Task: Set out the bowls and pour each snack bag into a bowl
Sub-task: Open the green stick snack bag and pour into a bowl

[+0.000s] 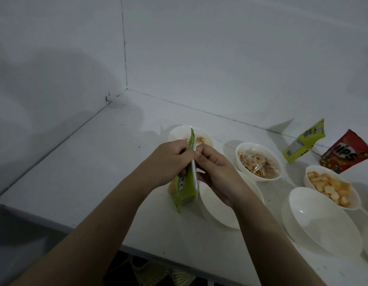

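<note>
Both hands hold a green snack bag (184,188) upright above the white table. My left hand (170,162) pinches its top edge from the left, and my right hand (215,168) pinches it from the right. An empty white bowl (216,209) sits right under my right hand. Behind the bag, a bowl (208,137) holds some snack. A bowl (259,161) of wrapped snacks stands to the right. Farther right, a bowl (331,186) holds pale orange crackers. Another empty bowl (323,221) sits at the front right.
A second green bag (305,141) and a red chips bag (346,154) lean against the back wall at the right. White walls meet in a corner (126,89) at the back left. The table's front edge (137,249) runs below my forearms, with dark floor beneath.
</note>
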`<act>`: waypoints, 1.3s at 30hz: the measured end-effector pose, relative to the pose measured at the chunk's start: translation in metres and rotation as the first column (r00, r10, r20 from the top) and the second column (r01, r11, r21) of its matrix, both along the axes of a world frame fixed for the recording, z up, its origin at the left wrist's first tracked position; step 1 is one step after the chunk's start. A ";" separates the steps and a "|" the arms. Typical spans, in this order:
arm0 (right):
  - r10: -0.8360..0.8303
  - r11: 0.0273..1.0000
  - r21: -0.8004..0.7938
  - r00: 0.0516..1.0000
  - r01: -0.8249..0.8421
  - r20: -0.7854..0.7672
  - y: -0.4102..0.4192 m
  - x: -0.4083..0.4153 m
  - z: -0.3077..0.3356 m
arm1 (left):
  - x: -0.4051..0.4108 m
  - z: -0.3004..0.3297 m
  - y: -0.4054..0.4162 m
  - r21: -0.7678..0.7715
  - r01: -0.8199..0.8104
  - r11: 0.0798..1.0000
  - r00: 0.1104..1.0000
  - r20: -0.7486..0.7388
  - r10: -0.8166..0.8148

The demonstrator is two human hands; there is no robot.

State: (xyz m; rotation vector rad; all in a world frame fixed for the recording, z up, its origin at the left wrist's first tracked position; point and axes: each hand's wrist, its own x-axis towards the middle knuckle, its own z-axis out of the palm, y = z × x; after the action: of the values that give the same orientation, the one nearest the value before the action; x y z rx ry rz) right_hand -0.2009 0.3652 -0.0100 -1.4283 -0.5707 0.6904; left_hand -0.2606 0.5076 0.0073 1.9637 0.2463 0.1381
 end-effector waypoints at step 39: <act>-0.223 0.836 -0.102 0.505 0.539 0.834 0.026 -0.027 0.056 | 0.004 -0.042 0.048 -0.243 -0.394 0.886 0.918 -0.057 0.393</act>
State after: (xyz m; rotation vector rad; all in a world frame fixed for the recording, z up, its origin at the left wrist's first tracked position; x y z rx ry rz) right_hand -0.2275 0.3913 0.0458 -2.1354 -0.7909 -0.3170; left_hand -0.2564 0.5553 -0.0342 1.6418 0.6383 0.3481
